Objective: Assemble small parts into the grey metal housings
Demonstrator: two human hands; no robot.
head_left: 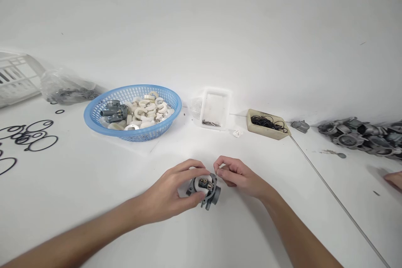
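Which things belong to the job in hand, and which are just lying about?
Likely belonging:
carburetor body, left hand gripping it, right hand at its rim
white floats in blue basket

Apparently lying about:
black rings
crumpled white scrap
plastic bag

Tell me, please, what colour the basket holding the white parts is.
The basket is blue; it shows best in the head view.

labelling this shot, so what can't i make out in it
All in head view:
Grey metal body, part of its rim: covered by the left hand.
Anything pinched in the right hand: too small, partly covered.
Contents of clear bag: blurred through plastic.
White crate: cut off, left edge.
Another person's hand: cut off, right edge.
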